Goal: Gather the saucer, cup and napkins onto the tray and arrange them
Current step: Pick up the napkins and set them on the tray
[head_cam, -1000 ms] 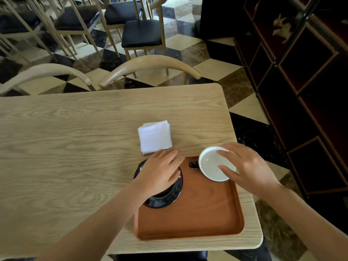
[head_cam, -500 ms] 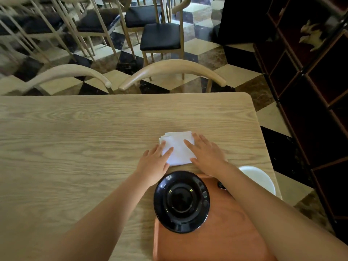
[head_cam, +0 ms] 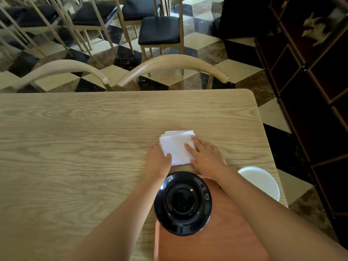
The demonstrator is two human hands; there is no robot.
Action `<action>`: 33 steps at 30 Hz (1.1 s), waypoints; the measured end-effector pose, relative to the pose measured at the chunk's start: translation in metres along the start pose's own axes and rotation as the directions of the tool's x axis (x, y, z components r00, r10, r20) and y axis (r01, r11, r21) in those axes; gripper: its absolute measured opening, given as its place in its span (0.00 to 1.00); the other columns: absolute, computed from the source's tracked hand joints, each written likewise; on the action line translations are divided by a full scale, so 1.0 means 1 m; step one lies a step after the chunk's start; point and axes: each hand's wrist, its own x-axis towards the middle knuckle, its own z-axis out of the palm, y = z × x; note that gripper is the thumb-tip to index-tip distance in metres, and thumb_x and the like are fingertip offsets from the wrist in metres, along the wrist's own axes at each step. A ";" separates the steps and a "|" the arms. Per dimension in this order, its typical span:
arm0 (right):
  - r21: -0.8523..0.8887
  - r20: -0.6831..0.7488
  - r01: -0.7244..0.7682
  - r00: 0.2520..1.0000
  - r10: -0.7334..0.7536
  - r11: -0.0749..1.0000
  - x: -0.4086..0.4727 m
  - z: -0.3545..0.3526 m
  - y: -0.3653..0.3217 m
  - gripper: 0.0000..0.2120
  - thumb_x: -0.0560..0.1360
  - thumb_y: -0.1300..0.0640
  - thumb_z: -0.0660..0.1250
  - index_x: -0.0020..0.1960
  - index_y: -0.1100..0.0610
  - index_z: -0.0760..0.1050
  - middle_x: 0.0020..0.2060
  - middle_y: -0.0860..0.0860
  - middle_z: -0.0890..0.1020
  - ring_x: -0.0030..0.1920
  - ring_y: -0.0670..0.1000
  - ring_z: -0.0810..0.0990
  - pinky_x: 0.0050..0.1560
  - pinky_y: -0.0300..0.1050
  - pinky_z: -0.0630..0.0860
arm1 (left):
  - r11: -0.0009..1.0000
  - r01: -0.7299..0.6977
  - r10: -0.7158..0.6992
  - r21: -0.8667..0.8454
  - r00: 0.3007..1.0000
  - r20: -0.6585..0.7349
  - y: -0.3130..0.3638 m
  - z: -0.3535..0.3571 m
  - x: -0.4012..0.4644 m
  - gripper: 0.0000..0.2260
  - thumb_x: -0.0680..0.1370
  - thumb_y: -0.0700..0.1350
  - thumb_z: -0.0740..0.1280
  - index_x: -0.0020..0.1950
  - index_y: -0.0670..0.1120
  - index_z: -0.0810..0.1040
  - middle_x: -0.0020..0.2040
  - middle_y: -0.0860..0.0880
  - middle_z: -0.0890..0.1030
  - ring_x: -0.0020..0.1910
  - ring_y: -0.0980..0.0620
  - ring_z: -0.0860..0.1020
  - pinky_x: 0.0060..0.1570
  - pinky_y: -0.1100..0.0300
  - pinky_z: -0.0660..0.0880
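Note:
A stack of white napkins (head_cam: 176, 145) lies on the wooden table (head_cam: 75, 147), just beyond the tray. My left hand (head_cam: 157, 162) pinches the stack's left edge, thumb on top. My right hand (head_cam: 206, 157) rests on its right side, with the fingers spread over it and the thumb at the near edge. The black saucer (head_cam: 182, 203) sits on the far left corner of the brown tray (head_cam: 216, 240), overhanging its rim. The white cup (head_cam: 261, 182) is at the tray's far right, partly hidden by my right forearm.
The table's right edge runs close to the cup, with floor below it. Two curved chair backs (head_cam: 169, 65) stand against the far table edge. A dark shelf unit (head_cam: 310, 91) is on the right. Bare tabletop stretches to the left.
Both hands left the saucer and the cup and moved forward onto the napkins. The left hand has since curled around the stack's left edge. The saucer and cup stay put.

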 end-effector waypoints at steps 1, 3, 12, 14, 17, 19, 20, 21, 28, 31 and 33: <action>0.010 0.003 -0.004 1.000 0.004 1.000 -0.001 0.000 -0.001 0.27 0.79 0.48 0.53 0.74 0.46 0.46 0.76 0.51 0.42 0.75 0.54 0.45 0.71 0.59 0.51 | 0.998 0.051 -0.050 -0.034 0.999 0.014 0.004 -0.001 0.003 0.10 0.74 0.39 0.64 0.51 0.35 0.73 0.44 0.40 0.76 0.44 0.43 0.74 0.41 0.55 0.68; 0.021 0.005 -0.009 1.000 0.009 1.000 -0.002 -0.001 -0.003 0.26 0.80 0.49 0.52 0.74 0.47 0.46 0.76 0.51 0.43 0.75 0.54 0.46 0.71 0.58 0.50 | 0.980 0.164 -0.159 -0.109 0.986 0.059 0.011 -0.004 0.009 0.08 0.74 0.40 0.64 0.43 0.34 0.75 0.34 0.44 0.73 0.37 0.45 0.72 0.36 0.54 0.68; 0.111 0.046 -0.046 0.998 0.041 0.993 -0.012 -0.013 -0.011 0.26 0.80 0.52 0.52 0.75 0.48 0.45 0.76 0.50 0.43 0.75 0.54 0.47 0.72 0.61 0.50 | 0.888 0.290 -0.255 -0.357 0.956 0.143 0.022 -0.012 0.007 0.16 0.73 0.38 0.63 0.27 0.45 0.62 0.26 0.46 0.63 0.25 0.50 0.62 0.26 0.59 0.58; 0.198 -0.004 -0.093 0.995 0.096 0.976 -0.012 -0.017 -0.017 0.25 0.79 0.52 0.53 0.74 0.49 0.51 0.76 0.52 0.51 0.73 0.57 0.56 0.70 0.59 0.55 | 0.909 0.221 -0.193 -0.354 0.975 0.112 0.026 -0.016 0.001 0.17 0.74 0.39 0.64 0.27 0.45 0.63 0.24 0.47 0.64 0.22 0.53 0.64 0.20 0.65 0.59; 0.399 -0.191 -0.153 0.950 0.245 0.904 -0.015 -0.023 -0.024 0.19 0.78 0.54 0.55 0.68 0.53 0.63 0.66 0.56 0.72 0.63 0.58 0.71 0.63 0.55 0.64 | 0.891 0.165 -0.132 -0.423 0.986 0.107 0.035 -0.026 -0.010 0.10 0.74 0.40 0.65 0.32 0.45 0.72 0.23 0.52 0.69 0.20 0.58 0.67 0.17 0.72 0.60; 0.606 -0.216 -0.136 0.920 0.326 0.784 -0.022 -0.028 -0.028 0.19 0.77 0.56 0.56 0.68 0.54 0.64 0.63 0.56 0.76 0.60 0.58 0.73 0.60 0.52 0.68 | 0.858 0.159 -0.097 -0.487 0.984 0.150 0.040 -0.035 -0.019 0.04 0.74 0.41 0.66 0.39 0.44 0.78 0.25 0.51 0.73 0.21 0.59 0.70 0.24 0.70 0.67; 0.703 -0.186 -0.130 0.916 0.356 0.699 -0.027 -0.032 -0.030 0.20 0.77 0.57 0.57 0.69 0.52 0.62 0.61 0.57 0.76 0.58 0.58 0.74 0.57 0.50 0.70 | 0.837 0.161 -0.079 -0.523 0.981 0.176 0.041 -0.040 -0.025 0.04 0.74 0.41 0.66 0.40 0.45 0.79 0.29 0.48 0.76 0.26 0.57 0.73 0.31 0.65 0.72; 0.778 -0.154 -0.124 0.912 0.379 0.615 -0.032 -0.036 -0.031 0.21 0.77 0.57 0.57 0.69 0.50 0.62 0.60 0.57 0.77 0.56 0.58 0.75 0.52 0.47 0.70 | 0.809 0.170 -0.063 -0.563 0.977 0.205 0.041 -0.044 -0.032 0.04 0.74 0.41 0.66 0.40 0.46 0.80 0.34 0.45 0.77 0.32 0.53 0.75 0.39 0.59 0.74; 0.933 -0.291 0.117 0.801 0.524 0.340 -0.121 -0.055 -0.023 0.19 0.73 0.63 0.65 0.57 0.42 0.74 0.42 0.40 0.80 0.40 0.41 0.79 0.39 0.34 0.73 | 0.707 0.140 0.036 -0.693 0.972 0.234 0.039 -0.064 -0.107 0.04 0.71 0.44 0.68 0.40 0.51 0.82 0.40 0.44 0.79 0.40 0.48 0.75 0.44 0.50 0.72; 0.947 -0.302 0.181 0.782 0.545 0.265 -0.168 -0.047 -0.018 0.23 0.72 0.67 0.66 0.52 0.38 0.72 0.42 0.42 0.80 0.36 0.40 0.79 0.34 0.29 0.74 | 0.688 0.072 0.047 -0.722 0.989 0.143 0.035 -0.051 -0.147 0.07 0.69 0.44 0.68 0.46 0.52 0.77 0.35 0.54 0.83 0.34 0.55 0.78 0.35 0.60 0.74; 0.948 -0.300 0.176 0.776 0.555 0.266 -0.197 -0.035 -0.013 0.23 0.73 0.68 0.66 0.48 0.38 0.71 0.41 0.42 0.80 0.35 0.40 0.79 0.35 0.28 0.74 | 0.717 0.005 0.076 -0.697 0.994 0.085 0.032 -0.036 -0.175 0.10 0.69 0.45 0.69 0.46 0.56 0.72 0.34 0.55 0.83 0.32 0.58 0.77 0.31 0.68 0.72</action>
